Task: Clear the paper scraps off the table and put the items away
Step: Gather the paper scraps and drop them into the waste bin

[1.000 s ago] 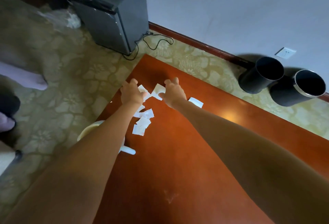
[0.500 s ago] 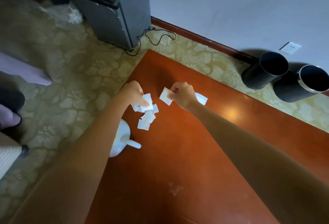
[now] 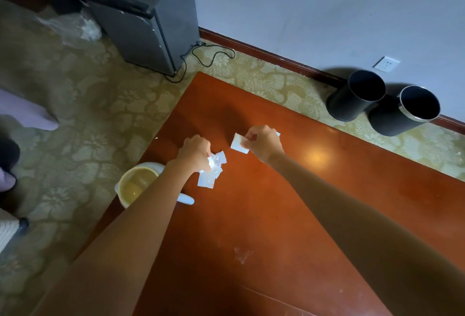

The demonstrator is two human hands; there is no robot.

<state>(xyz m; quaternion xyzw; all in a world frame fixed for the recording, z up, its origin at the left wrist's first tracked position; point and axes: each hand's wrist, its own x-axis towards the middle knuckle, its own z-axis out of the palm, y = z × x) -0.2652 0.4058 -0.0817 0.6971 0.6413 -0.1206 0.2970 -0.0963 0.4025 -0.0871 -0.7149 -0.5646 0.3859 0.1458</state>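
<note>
A: We see a red-brown table (image 3: 289,227) filling the lower frame, its far corner pointing to twelve o'clock, patterned carpet (image 3: 88,119) around it.

B: At eleven o'clock stands a dark cabinet (image 3: 151,24); at two o'clock, two black bins (image 3: 357,99) lie against the wall, touching each other.

A: At nine o'clock of the table's centre we note a white pitcher (image 3: 137,185) at the table's left edge, partly under the left forearm.

B: Our left hand (image 3: 196,151) is closed, gripping a bunch of paper scraps (image 3: 212,172) that touch the tabletop at ten o'clock.

A: Our right hand (image 3: 263,142), at twelve o'clock, pinches a single white scrap (image 3: 237,142) between its fingertips. We cannot tell whether it is clear of the wood.

B: Another scrap's corner shows just behind that hand.
</note>
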